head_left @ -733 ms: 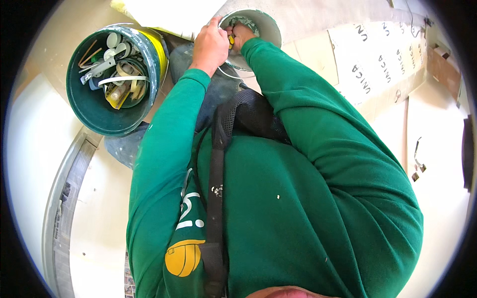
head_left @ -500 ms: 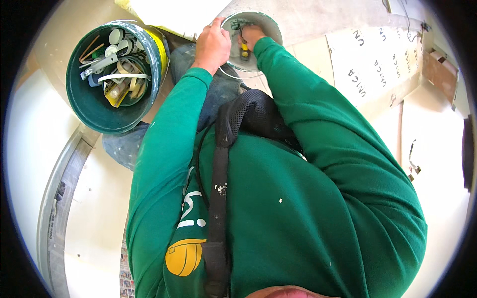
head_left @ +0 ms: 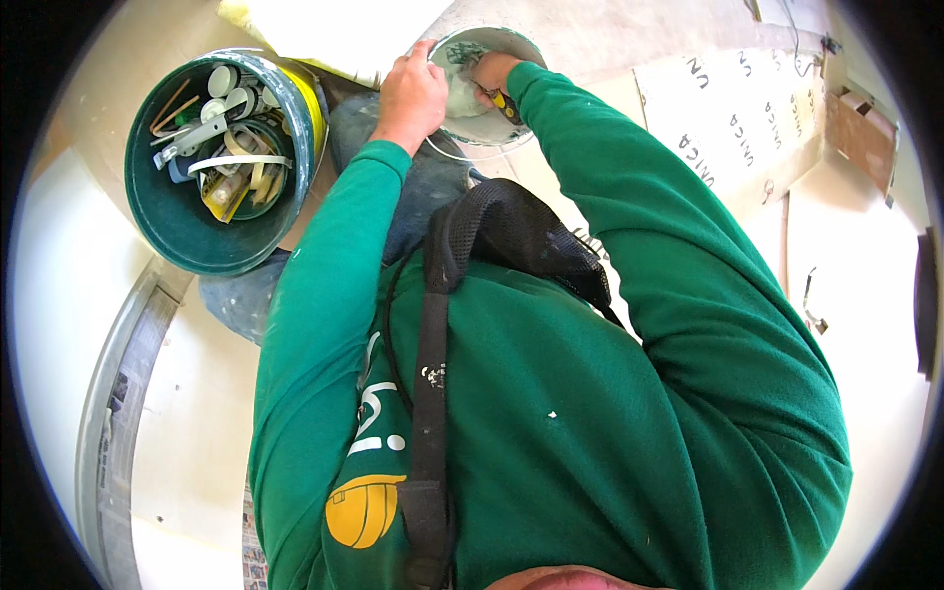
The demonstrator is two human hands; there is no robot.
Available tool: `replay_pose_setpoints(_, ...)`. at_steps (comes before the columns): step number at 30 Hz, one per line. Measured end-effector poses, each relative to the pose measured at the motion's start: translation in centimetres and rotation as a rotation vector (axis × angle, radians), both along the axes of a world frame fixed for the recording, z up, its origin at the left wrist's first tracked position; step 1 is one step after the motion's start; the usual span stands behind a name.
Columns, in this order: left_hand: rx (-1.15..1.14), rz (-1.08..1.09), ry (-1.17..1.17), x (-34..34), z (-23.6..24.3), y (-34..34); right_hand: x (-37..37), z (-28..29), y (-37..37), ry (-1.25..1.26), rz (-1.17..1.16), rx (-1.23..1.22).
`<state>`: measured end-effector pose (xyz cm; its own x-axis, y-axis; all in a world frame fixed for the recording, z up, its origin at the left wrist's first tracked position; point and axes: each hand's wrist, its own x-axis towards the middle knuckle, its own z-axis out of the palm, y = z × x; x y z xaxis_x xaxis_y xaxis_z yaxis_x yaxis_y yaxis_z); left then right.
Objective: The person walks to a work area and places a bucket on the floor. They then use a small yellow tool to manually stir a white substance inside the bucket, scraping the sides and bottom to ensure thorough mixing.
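A pale bucket (head_left: 484, 132) with a thin wire handle stands at the top centre, its inside smeared with whitish-grey material. The fingers of my left hand (head_left: 411, 96) are closed over its left rim. Inside the bucket, my right hand (head_left: 495, 75) grips a tool with a yellow-and-black handle (head_left: 506, 106). The handle's end points to the lower right; the working end is hidden, so its exact kind does not show.
At the left, a large dark green bucket (head_left: 211, 251) holds brushes, a scraper, jar lids and other tools. A yellow-edged white bag (head_left: 334, 34) lies at the top. Marked cardboard (head_left: 728, 128) covers floor at the right, near a brown box (head_left: 863, 138).
My right hand has turned inside the bucket, and the yellow-and-black handle has swung from pointing down to the lower right. My left hand and the bucket have shifted slightly left.
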<state>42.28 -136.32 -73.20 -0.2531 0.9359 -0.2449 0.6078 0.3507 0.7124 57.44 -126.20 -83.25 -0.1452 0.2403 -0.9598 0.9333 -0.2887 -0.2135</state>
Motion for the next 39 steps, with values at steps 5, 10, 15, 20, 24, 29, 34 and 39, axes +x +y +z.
replay_pose_setpoints(5, -0.042, -0.231, -0.034, -1.8, 0.0, 0.8, -0.7, 0.7, -1.2, 0.065, -0.081, -0.047)
replay_pose_setpoints(10, -0.117, -0.387, -0.128, -2.5, 1.0, 5.4, 0.6, -5.2, -1.5, 0.129, 0.245, 0.026)
replay_pose_setpoints(15, 0.018, 0.038, -0.128, 0.2, 0.2, 0.2, 1.7, -6.1, -2.4, 0.297, 0.504, 0.114)
replay_pose_setpoints(20, 0.179, 0.114, -0.070, 1.9, -0.6, -0.1, 2.6, -8.9, -2.1, 0.188, 0.488, 0.139)
replay_pose_setpoints(24, -0.012, 0.131, 0.020, 1.0, 0.2, -0.1, -0.4, -5.4, -2.5, 0.096, 0.554, 0.126)
replay_pose_setpoints(29, 0.015, 0.147, 0.021, 0.6, -0.2, -0.4, -0.1, -3.7, -2.4, 0.316, 0.890, 0.219)
replay_pose_setpoints(34, 0.061, 0.117, -0.051, 1.4, 0.4, 0.3, 0.1, -4.9, -2.9, 0.092, 0.754, 0.294)
replay_pose_setpoints(39, 0.068, 0.141, -0.011, 1.3, -0.1, -0.2, -0.4, -4.2, -2.7, 0.237, 0.892, 0.382)
